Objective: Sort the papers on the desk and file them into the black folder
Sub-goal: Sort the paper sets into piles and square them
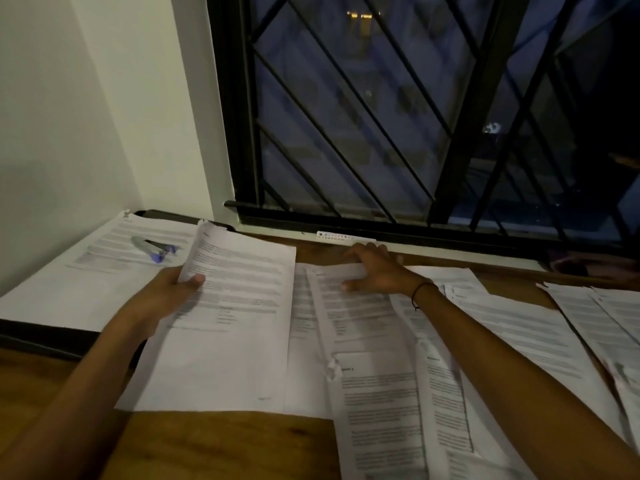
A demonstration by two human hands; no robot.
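The left hand (173, 289) gripped one sheet (235, 306) while the right hand (377, 271) pinched another; most papers (519, 327) lay unsorted across the table (214, 445), the black folder (41, 336) barely filled.

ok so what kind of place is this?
Probably a home study corner at night: a wooden desk strewn with printed papers, pushed against a barred window showing darkness, stapler nearby.
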